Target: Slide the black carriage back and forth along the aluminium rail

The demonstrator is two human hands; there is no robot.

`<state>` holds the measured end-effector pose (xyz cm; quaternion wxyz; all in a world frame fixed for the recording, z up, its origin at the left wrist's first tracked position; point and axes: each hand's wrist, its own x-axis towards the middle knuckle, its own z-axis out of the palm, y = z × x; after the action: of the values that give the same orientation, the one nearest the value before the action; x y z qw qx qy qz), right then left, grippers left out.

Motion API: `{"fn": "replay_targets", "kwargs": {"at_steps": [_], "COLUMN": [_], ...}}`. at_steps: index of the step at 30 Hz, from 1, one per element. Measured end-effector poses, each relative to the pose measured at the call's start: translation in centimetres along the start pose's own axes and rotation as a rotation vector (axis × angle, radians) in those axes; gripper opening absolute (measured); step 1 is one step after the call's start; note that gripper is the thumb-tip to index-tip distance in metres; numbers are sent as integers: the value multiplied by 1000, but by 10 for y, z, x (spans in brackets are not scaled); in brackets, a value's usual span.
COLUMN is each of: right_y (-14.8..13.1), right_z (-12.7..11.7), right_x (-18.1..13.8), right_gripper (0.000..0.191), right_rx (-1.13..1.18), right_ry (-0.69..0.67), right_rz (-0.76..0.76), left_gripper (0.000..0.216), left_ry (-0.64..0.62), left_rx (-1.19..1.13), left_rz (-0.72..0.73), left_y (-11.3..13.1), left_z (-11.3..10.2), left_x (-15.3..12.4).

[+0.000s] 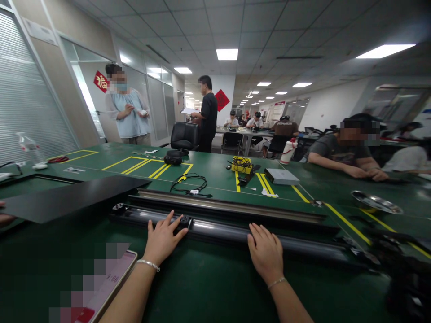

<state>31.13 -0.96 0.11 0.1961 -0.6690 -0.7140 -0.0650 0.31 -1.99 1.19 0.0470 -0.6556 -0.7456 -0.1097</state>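
A long black rail (pixel 218 229) with a glossy rounded top lies across the green table in front of me. A small dark bracket (pixel 184 220) sits on it. My left hand (pixel 164 240) rests on the rail beside this bracket, fingers spread and no grip closed. Farther right, my right hand (pixel 267 252) lies with fingers stretched out over the rail's near edge. Just behind is a second long dark rail (pixel 232 207) with a lighter metallic strip, roughly parallel to the first. A phone (pixel 114 282) is by my left forearm, partly covered by it.
At left, a flat black panel (pixel 77 195) reaches over the table; another person's hand (pixel 5 219) is at its edge. Beyond the rails are a black cable (pixel 190 181), a yellow object (pixel 241 164), a grey box (pixel 281 176) and a metal dish (pixel 375 202). A co-worker (pixel 346 154) sits right.
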Motion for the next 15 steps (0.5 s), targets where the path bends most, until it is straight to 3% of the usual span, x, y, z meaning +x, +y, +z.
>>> {"fn": "replay_targets", "kwargs": {"at_steps": [15], "right_y": [-3], "right_z": [0], "right_x": [-3], "right_gripper": [46], "right_rx": [-37], "right_ry": [-26], "right_rz": [-2], "left_gripper": [53], "left_ry": [-9], "left_rx": [-20], "left_rz": [50], "left_y": [9], "left_z": [-1], "left_x": [-4]}}
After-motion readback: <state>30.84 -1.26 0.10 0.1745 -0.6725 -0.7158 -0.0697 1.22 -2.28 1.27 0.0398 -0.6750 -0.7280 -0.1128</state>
